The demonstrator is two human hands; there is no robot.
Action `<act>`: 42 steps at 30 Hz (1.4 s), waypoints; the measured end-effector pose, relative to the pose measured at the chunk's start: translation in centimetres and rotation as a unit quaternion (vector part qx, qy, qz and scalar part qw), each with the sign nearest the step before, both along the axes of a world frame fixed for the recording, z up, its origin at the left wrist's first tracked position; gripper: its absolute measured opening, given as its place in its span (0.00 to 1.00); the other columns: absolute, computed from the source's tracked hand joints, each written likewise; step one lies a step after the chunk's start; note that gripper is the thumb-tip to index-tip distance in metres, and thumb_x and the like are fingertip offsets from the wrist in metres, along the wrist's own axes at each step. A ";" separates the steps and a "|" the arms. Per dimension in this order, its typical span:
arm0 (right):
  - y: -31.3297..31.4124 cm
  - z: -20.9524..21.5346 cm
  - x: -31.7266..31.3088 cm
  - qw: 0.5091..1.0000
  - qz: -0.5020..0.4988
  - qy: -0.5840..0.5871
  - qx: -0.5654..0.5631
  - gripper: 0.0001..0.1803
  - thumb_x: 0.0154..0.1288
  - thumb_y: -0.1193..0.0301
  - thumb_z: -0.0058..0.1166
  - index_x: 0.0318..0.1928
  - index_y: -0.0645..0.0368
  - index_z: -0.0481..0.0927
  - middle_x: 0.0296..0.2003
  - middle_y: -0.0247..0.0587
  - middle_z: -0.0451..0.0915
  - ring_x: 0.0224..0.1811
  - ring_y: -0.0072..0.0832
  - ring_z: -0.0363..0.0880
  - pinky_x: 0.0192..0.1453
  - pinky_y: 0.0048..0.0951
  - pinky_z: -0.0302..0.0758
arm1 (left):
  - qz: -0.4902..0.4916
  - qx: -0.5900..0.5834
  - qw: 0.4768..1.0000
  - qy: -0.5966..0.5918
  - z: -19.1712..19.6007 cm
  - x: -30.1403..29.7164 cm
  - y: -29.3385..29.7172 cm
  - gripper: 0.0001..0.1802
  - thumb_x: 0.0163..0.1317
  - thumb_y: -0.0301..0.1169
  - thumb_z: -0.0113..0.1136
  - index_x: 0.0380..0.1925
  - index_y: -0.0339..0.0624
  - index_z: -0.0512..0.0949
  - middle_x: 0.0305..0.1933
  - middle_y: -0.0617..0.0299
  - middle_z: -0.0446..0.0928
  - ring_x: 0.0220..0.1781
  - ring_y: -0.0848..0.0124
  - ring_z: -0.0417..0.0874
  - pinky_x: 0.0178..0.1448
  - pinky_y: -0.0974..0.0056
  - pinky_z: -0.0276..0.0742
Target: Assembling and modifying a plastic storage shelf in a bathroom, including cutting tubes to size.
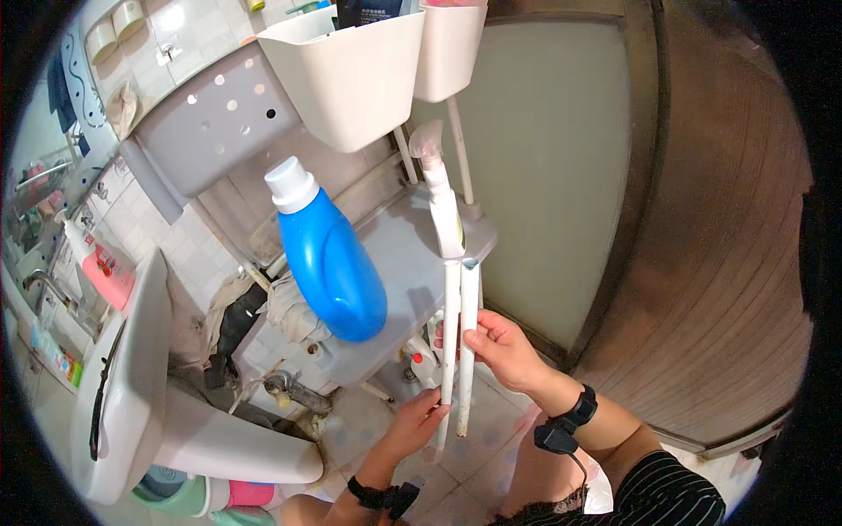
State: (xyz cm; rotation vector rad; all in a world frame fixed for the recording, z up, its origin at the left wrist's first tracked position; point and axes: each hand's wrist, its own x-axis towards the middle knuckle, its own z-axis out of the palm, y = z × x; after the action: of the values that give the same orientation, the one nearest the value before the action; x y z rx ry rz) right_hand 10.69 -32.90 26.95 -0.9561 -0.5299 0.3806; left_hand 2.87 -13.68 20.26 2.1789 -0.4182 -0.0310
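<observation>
Two slim white pipes [451, 324] stand nearly upright, side by side, in front of the grey shelf. My left hand [416, 425] is closed around the lower part of the left one. My right hand [500, 346] pinches the right white pipe [467, 386] near its middle, thumb in front. That pipe's upper end is open and its lower end has brownish stains. Just beyond the pipe tops, a white squeeze tube [445, 215] rests on the grey shelf [408, 254]. A large blue bottle with a white cap [331, 263] stands to its left.
White bins [351, 74] hang above the shelf. A white sink [140, 368] with a pink pump bottle [107, 273] is on the left, above stacked basins [175, 491]. A frosted door panel [535, 175] is at right. A white bottle with a red cap [424, 368] is low behind the pipes.
</observation>
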 end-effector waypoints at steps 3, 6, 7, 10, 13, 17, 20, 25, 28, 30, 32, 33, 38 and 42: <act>0.5 0.3 0.0 1.000 -0.002 0.026 0.012 0.16 0.67 0.71 0.45 0.53 0.63 0.68 0.46 0.39 0.76 0.47 0.26 0.76 0.53 0.28 0.72 | 0.006 0.009 1.000 -0.007 -0.1 0.0 -0.1 0.19 0.62 0.31 0.50 0.54 0.42 0.68 0.41 0.54 0.73 0.39 0.63 0.75 0.44 0.64 0.72; 1.1 0.0 0.2 1.000 0.003 0.017 0.004 0.16 0.66 0.72 0.45 0.53 0.64 0.68 0.46 0.40 0.77 0.48 0.26 0.76 0.53 0.27 0.72 | 0.018 0.002 1.000 -0.005 -0.8 -0.3 0.1 0.19 0.62 0.30 0.50 0.54 0.41 0.67 0.41 0.54 0.73 0.40 0.63 0.75 0.45 0.64 0.72; 1.3 -0.1 0.3 1.000 0.004 0.007 -0.008 0.16 0.66 0.73 0.46 0.52 0.64 0.69 0.45 0.40 0.77 0.48 0.26 0.76 0.53 0.27 0.72 | 0.023 -0.006 1.000 -0.010 -1.0 -0.4 0.2 0.20 0.62 0.30 0.50 0.54 0.40 0.67 0.41 0.53 0.73 0.40 0.63 0.75 0.45 0.64 0.72; 2.1 -0.7 0.5 1.000 0.011 0.002 -0.015 0.15 0.65 0.74 0.47 0.51 0.64 0.70 0.43 0.40 0.78 0.47 0.25 0.76 0.53 0.27 0.71 | 0.039 -0.005 0.999 -0.009 -1.1 -0.8 0.6 0.21 0.61 0.29 0.51 0.55 0.39 0.67 0.41 0.53 0.73 0.40 0.63 0.77 0.45 0.64 0.73; 2.6 -0.9 0.6 1.000 0.019 0.011 -0.013 0.15 0.64 0.74 0.47 0.51 0.64 0.70 0.43 0.39 0.79 0.46 0.24 0.77 0.53 0.27 0.71 | 0.057 0.023 0.998 0.021 -0.8 -0.8 1.1 0.22 0.61 0.29 0.52 0.55 0.39 0.66 0.42 0.52 0.73 0.40 0.62 0.77 0.45 0.63 0.73; 3.4 -1.4 0.5 0.999 0.045 0.015 -0.016 0.15 0.64 0.74 0.48 0.51 0.63 0.71 0.42 0.38 0.79 0.46 0.23 0.76 0.52 0.26 0.71 | 0.080 -0.015 0.996 0.026 -0.6 -0.8 1.2 0.22 0.60 0.29 0.52 0.55 0.39 0.66 0.42 0.51 0.73 0.41 0.62 0.78 0.45 0.63 0.74; 3.7 -1.9 0.4 0.998 0.053 0.010 -0.018 0.14 0.64 0.75 0.48 0.50 0.63 0.71 0.42 0.38 0.78 0.46 0.22 0.75 0.52 0.25 0.71 | 0.112 -0.069 0.991 0.010 -0.1 -0.7 1.0 0.21 0.60 0.29 0.52 0.54 0.39 0.67 0.42 0.51 0.74 0.40 0.62 0.78 0.45 0.63 0.74; 2.6 -2.1 1.0 0.998 0.030 -0.033 -0.049 0.15 0.64 0.74 0.47 0.50 0.65 0.71 0.42 0.43 0.79 0.47 0.30 0.77 0.54 0.32 0.71 | 0.095 -0.018 0.993 0.068 1.8 0.5 0.0 0.17 0.60 0.28 0.53 0.50 0.38 0.71 0.39 0.54 0.75 0.39 0.66 0.79 0.45 0.65 0.75; 2.3 -2.0 1.0 0.999 0.036 -0.012 -0.028 0.16 0.64 0.74 0.47 0.52 0.66 0.70 0.44 0.44 0.78 0.48 0.31 0.76 0.55 0.33 0.71 | 0.093 -0.021 0.994 0.050 1.4 0.8 -0.1 0.15 0.60 0.27 0.53 0.48 0.38 0.72 0.38 0.55 0.76 0.38 0.68 0.79 0.43 0.67 0.75; 2.1 -2.3 1.0 0.999 0.026 -0.011 -0.027 0.17 0.64 0.74 0.47 0.52 0.65 0.70 0.44 0.44 0.78 0.48 0.31 0.76 0.55 0.33 0.71 | 0.088 -0.033 0.994 0.053 1.1 1.0 -0.3 0.15 0.59 0.26 0.54 0.48 0.38 0.72 0.37 0.55 0.76 0.37 0.69 0.79 0.43 0.67 0.75; 1.7 -2.2 1.0 0.999 0.018 -0.010 -0.027 0.17 0.64 0.74 0.47 0.53 0.65 0.69 0.44 0.44 0.78 0.48 0.31 0.76 0.55 0.33 0.71 | 0.085 -0.048 0.994 0.057 0.8 1.0 -0.7 0.15 0.59 0.26 0.54 0.48 0.39 0.72 0.37 0.55 0.76 0.37 0.69 0.79 0.43 0.68 0.75; 1.5 -2.0 0.9 0.999 0.023 -0.002 -0.027 0.17 0.64 0.75 0.47 0.53 0.65 0.70 0.44 0.41 0.78 0.48 0.27 0.76 0.54 0.29 0.71 | 0.086 -0.057 0.994 0.041 0.6 0.9 -0.9 0.15 0.60 0.28 0.54 0.47 0.39 0.73 0.35 0.56 0.76 0.36 0.71 0.78 0.42 0.68 0.73; 0.6 -1.3 0.6 1.000 0.017 0.004 -0.026 0.16 0.65 0.74 0.47 0.53 0.64 0.70 0.45 0.39 0.78 0.48 0.24 0.76 0.53 0.26 0.72 | 0.074 -0.079 0.993 0.040 0.3 1.0 -1.3 0.15 0.61 0.29 0.53 0.48 0.40 0.73 0.34 0.58 0.76 0.35 0.74 0.76 0.40 0.69 0.72; 0.3 -1.1 0.6 1.000 0.008 0.010 -0.021 0.17 0.65 0.73 0.46 0.53 0.65 0.69 0.45 0.42 0.77 0.47 0.28 0.77 0.53 0.29 0.73 | 0.063 -0.057 0.996 0.015 0.2 1.3 -1.6 0.16 0.61 0.30 0.53 0.49 0.40 0.72 0.35 0.56 0.75 0.33 0.71 0.76 0.38 0.68 0.73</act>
State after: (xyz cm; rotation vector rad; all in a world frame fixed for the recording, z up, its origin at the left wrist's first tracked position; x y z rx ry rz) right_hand 11.31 -32.60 25.87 -0.9886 -0.5145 0.4170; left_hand 4.17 -15.32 20.51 2.0858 -0.2583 0.0301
